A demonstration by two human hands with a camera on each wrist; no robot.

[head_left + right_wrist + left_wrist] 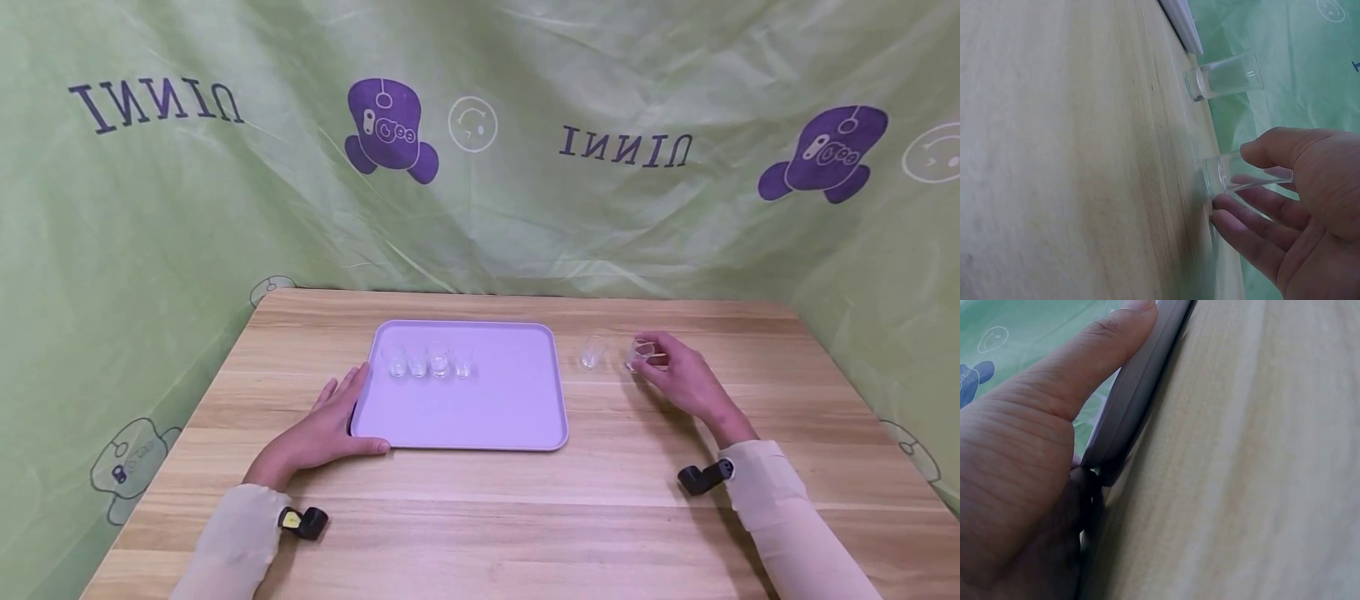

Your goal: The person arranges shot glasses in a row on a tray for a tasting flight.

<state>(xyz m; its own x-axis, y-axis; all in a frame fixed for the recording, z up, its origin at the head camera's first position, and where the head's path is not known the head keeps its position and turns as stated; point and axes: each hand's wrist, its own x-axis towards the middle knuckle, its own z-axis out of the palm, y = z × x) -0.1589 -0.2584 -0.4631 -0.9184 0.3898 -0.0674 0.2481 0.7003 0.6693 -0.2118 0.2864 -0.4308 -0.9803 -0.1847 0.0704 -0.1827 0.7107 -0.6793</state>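
Observation:
My left hand (326, 427) rests spread at the near-left corner of the lilac tray (517, 408). Its thumb (1107, 340) lies along the tray's front edge and its fingers reach up the left side. A row of several small clear glasses, one of them a shot glass (439, 363), stands in the tray's left half. Right of the tray, my right hand (684, 382) has thumb and fingers around an upright clear shot glass (1221, 172), which stands on the table. Another shot glass (1225, 76) stands between that one and the tray.
The wooden table (480, 533) extends on every side of the tray. Behind it and along both sides hangs a green printed curtain (480, 233). A small black camera sits on each wrist, one by the left sleeve (303, 522) and one by the right sleeve (705, 477).

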